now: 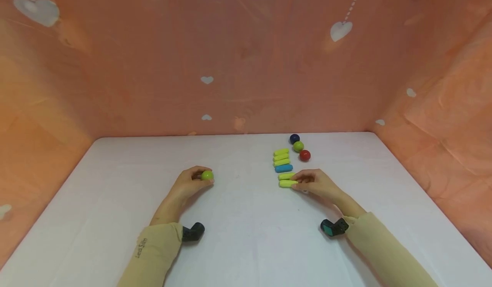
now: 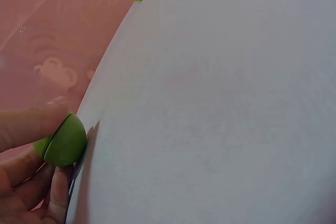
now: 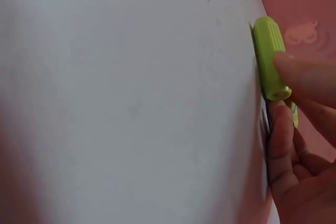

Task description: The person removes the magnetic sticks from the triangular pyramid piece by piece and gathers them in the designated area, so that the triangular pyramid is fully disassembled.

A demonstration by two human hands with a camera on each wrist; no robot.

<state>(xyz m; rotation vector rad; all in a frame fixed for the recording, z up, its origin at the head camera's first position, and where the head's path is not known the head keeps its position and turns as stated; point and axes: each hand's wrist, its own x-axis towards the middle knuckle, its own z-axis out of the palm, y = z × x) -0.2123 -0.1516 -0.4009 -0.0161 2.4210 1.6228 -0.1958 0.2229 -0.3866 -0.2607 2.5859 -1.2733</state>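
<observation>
A green ball (image 1: 207, 175) is pinched between the thumb and fingers of my left hand (image 1: 188, 183), low over the left-middle of the table. In the left wrist view the ball (image 2: 67, 142) shows a seam around it. My right hand (image 1: 317, 183) grips the nearest yellow-green ribbed cylinder (image 1: 287, 184) by its right end. In the right wrist view my thumb lies on that cylinder (image 3: 270, 59), with fingers around its end. Just beyond it lies another yellow-green cylinder (image 1: 285, 176), close to my index finger. Farther back in this column come a blue cylinder (image 1: 283, 168) and several yellow-green cylinders (image 1: 281, 157).
A dark blue ball (image 1: 294, 139), a green ball (image 1: 298, 146) and a red ball (image 1: 305, 155) form a slanted line right of the column's far end. The white table (image 1: 238, 235) meets an orange-pink cloth (image 1: 246, 65) with pale hearts behind and at both sides.
</observation>
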